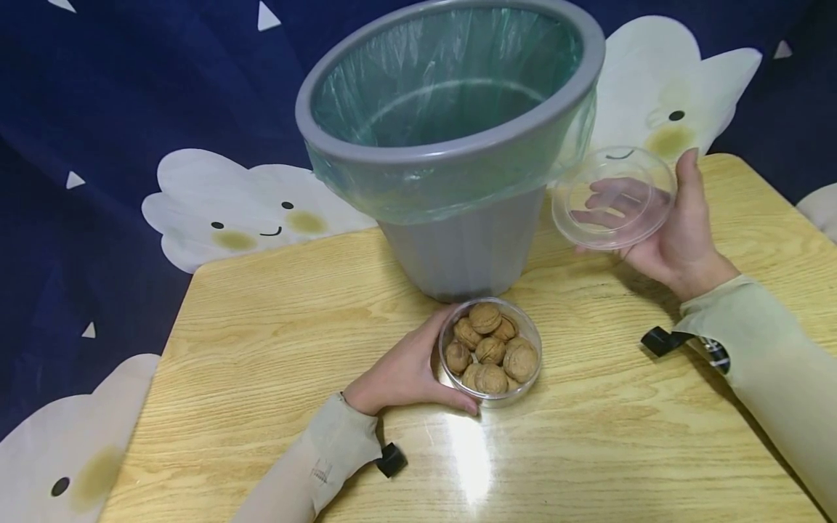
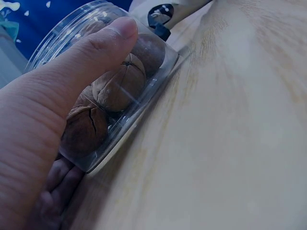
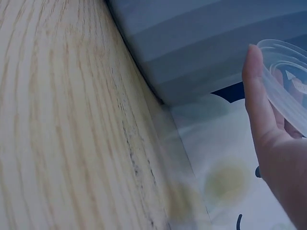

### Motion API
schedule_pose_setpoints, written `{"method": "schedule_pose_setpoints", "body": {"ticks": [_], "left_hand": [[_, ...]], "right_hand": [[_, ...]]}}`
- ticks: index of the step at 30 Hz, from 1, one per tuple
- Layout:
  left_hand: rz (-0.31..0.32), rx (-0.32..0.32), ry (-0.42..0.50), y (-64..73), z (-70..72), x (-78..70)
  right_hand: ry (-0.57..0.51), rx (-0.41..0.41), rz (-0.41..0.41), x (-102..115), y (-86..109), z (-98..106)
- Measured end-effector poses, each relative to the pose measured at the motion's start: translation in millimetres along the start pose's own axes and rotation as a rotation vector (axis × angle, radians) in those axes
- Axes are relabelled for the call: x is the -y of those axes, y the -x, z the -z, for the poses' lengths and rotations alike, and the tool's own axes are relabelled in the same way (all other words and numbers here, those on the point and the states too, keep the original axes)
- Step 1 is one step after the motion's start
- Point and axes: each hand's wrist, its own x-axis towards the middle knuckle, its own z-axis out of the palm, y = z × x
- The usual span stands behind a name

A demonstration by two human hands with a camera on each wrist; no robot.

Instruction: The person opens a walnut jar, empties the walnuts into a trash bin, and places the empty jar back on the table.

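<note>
Clear plastic fills the grasp of both hands. On the near side of the bin (image 1: 458, 250), the left hand (image 1: 405, 367) holds a round jar (image 1: 513, 396), its thumb curled along the side nearest the person and its fingers reaching round on the bin side. Right of the bin, the right hand (image 1: 680, 232) holds a round lid (image 1: 615, 197), thumb up along the edge and fingers spread behind it, visible through the plastic. The lid is tilted and raised above the bench (image 1: 281, 334), beside the bin's wall.

The jar stands upright on the bench, just in front of the bin's foot; whether the two touch, I cannot tell. Its mouth is uncovered and it holds a heap of brown walnuts (image 1: 490, 350). Through the jar's side, the left wrist view shows a dark crack in one shell.

Pale sleeves (image 1: 327, 450) cover both forearms, and a small black block (image 1: 391, 460) sits at each wrist, both on the near side of the bin. The bin is grey, wider at the top than at the foot, and stands upright on the bench. A green, see-through bag (image 1: 418, 192) lines it and folds down over the outside of the rim. Pale wood grain runs across the bench around the bin. Behind the bin hangs a navy cloth (image 1: 98, 109) with white triangles and smiling clouds (image 1: 248, 211), one on each side of the bin.
</note>
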Motion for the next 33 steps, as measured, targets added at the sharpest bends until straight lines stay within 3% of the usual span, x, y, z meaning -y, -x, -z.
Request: {"method": "schedule_pose_setpoints", "body": {"ticks": [7,13,26,33], "left_hand": [[0.003,-0.002,-0.004,0.8,-0.7,0.9],[0.003,-0.003,-0.002,1.3,-0.7,1.3],[-0.007,-0.003,-0.002,0.4,-0.6,1.5],[0.008,-0.002,-0.006,0.8,2.1,-5.7]], "right_hand": [[0.155,-0.054,0.003,-1.5,-0.3,-1.5],[0.205,-0.081,-0.021,-0.9,-0.9,0.1],[0.158,-0.137,-0.076,1.2,-0.2,11.1],[0.089,-0.122,-0.094,4.5,1.3,20.3]]}}
